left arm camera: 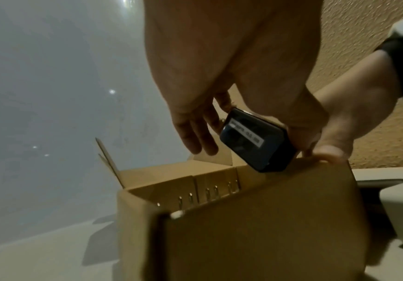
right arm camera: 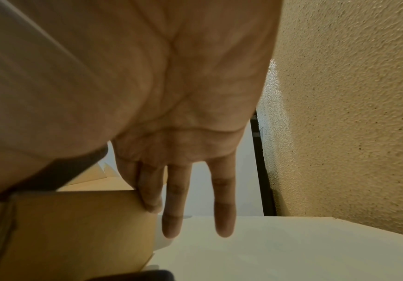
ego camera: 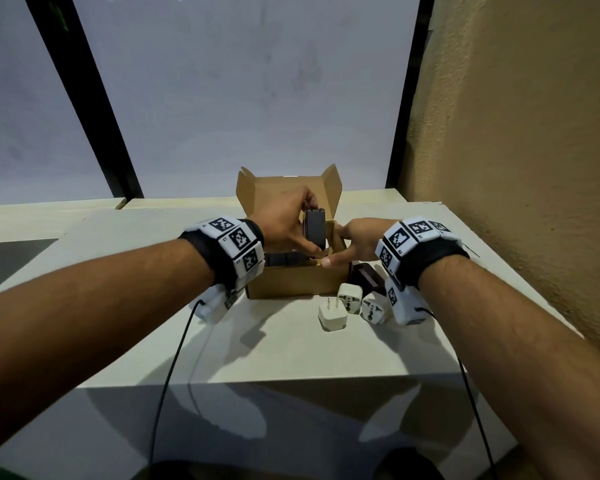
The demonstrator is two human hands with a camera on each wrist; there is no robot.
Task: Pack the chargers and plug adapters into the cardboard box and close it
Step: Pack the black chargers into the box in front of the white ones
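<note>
Cardboard box [ego camera: 297, 280] stands open on the white table [ego camera: 291, 351], steadied by the right hand [ego camera: 355, 239], whose straight fingers press its right wall, probably so it won't slide. The left hand [ego camera: 284, 223] pinches a black charger [ego camera: 315, 228] above the opening, tilted as if to slot in. The left wrist view alone shows metal prongs [left arm camera: 190, 197] of chargers already packed. Three white adapters [ego camera: 350, 301] and a dark charger [ego camera: 366, 277] wait just beside the box, unseen by either wrist.
</note>
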